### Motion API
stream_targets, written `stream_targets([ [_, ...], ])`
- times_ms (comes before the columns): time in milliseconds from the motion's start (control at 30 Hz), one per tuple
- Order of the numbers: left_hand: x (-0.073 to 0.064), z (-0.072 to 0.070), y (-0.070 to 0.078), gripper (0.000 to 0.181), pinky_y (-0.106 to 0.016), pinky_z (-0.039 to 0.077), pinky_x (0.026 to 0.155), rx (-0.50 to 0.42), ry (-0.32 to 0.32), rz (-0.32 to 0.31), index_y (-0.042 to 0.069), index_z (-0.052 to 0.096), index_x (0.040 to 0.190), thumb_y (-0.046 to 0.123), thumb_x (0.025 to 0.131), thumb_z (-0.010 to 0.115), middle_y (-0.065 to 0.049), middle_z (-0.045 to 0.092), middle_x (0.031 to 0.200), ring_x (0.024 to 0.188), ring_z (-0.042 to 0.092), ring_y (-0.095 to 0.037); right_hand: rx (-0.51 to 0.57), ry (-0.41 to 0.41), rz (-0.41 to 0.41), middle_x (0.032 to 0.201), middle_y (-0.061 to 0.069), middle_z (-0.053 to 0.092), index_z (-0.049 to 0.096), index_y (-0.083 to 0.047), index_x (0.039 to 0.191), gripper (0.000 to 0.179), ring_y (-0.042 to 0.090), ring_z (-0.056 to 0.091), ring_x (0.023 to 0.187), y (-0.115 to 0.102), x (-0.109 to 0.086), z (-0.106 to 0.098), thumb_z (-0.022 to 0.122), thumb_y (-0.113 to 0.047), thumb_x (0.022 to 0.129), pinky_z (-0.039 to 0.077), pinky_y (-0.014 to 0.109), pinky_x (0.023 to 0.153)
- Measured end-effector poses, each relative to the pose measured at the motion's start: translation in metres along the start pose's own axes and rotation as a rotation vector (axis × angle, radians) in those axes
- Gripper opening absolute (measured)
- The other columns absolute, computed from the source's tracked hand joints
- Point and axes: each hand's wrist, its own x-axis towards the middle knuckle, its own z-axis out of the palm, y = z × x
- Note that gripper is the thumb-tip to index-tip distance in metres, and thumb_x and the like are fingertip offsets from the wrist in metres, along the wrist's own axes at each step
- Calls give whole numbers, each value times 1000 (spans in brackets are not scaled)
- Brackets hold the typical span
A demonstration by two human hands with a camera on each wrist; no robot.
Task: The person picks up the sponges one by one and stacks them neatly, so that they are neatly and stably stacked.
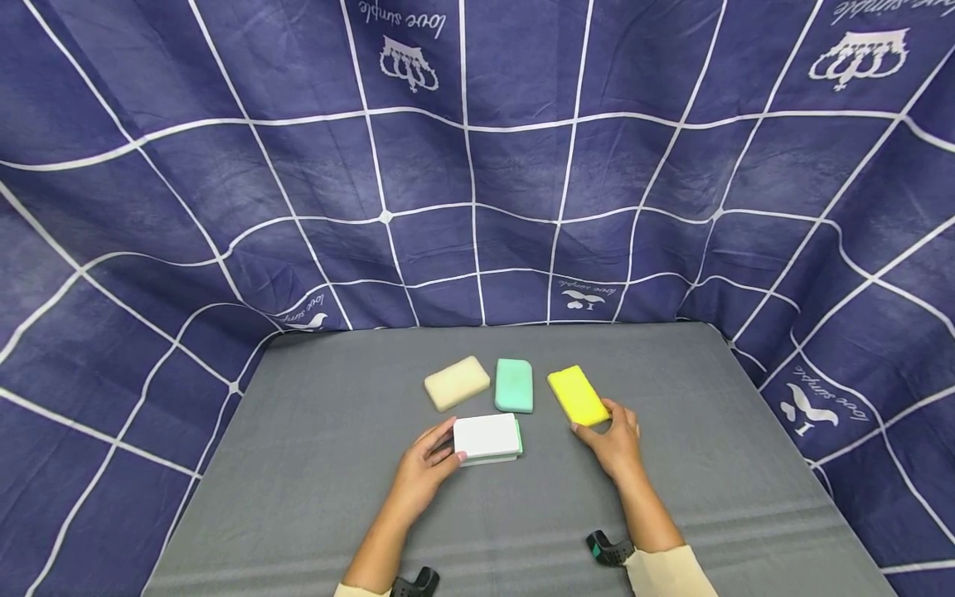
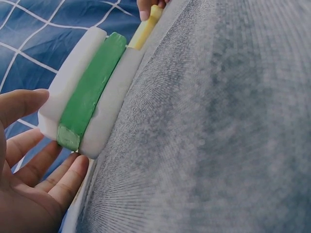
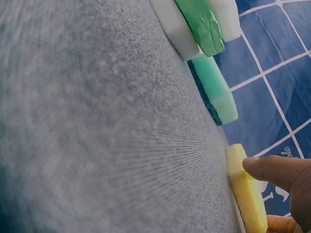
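Note:
My left hand [image 1: 424, 468] is at the left end of a small stack, its thumb by the front edge and its fingers spread along the end. The stack has a white sponge [image 1: 485, 434] on top, a green bar-shaped block [image 2: 92, 92] in the middle and another white sponge [image 2: 112, 104] underneath. At the right, my right hand [image 1: 616, 439] pinches the near end of a yellow sponge [image 1: 578, 395] between thumb and fingers. The yellow sponge lies flat on the grey table, angled away to the left.
Behind the stack lie a cream sponge [image 1: 457, 383] and a mint-green sponge [image 1: 514, 385], the latter with a darker green underside. A grey cloth covers the table [image 1: 336, 497]. Blue curtains [image 1: 515, 166] with white lines hang around its back and sides.

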Motion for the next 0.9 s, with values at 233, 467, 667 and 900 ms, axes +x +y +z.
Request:
stream_targets([
  [233,-1,0,0,62,-40,50,109,7,2,0,10,57,144,9,86,79,-16,54,147,139,51,-35,-29,12,-18,148,30,34,39,1,149,79,46,31,136,3,1,2,78,-23,86,32,62,110],
  [467,1,0,0,63,-39,50,108,11,-2,0,7,55,145,10,87,79,-16,54,147,139,51,-35,-49,12,-27,148,29,34,39,1,149,80,46,31,136,4,1,1,79,-26,85,33,62,109],
  [667,-1,0,1,63,-41,50,108,16,-1,-1,6,54,145,9,87,79,-17,55,145,139,51,-36,-55,15,-30,148,28,35,40,-1,149,80,45,32,134,5,0,2,80,-27,85,34,61,108],
  [900,0,1,0,63,-40,50,108,15,-5,4,7,54,145,10,87,79,-17,55,146,139,51,-36,-44,20,-30,148,28,36,41,-1,148,78,45,32,136,6,2,1,79,-27,85,33,62,110],
])
